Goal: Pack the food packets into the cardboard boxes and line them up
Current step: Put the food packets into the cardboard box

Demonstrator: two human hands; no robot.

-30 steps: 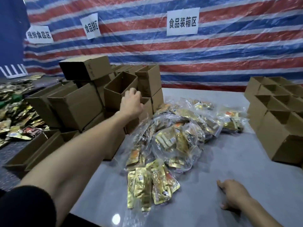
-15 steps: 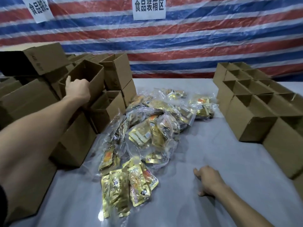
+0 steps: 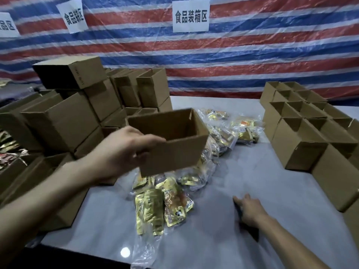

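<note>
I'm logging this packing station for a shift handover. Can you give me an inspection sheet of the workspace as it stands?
surface: grey table, glossy, a light reflected near its front edge.
job's things: open cardboard box, looks empty, held above the food packets, which lie heaped mid-table, many in clear bags; lined-up boxes at right, open; stacked boxes at left.
clutter: loose packets beyond the stacked boxes, far left.
grips: left hand grips the open cardboard box's near wall; right hand rests on the table.
cables: nothing seen.
surroundings: striped tarp with paper signs.
</note>
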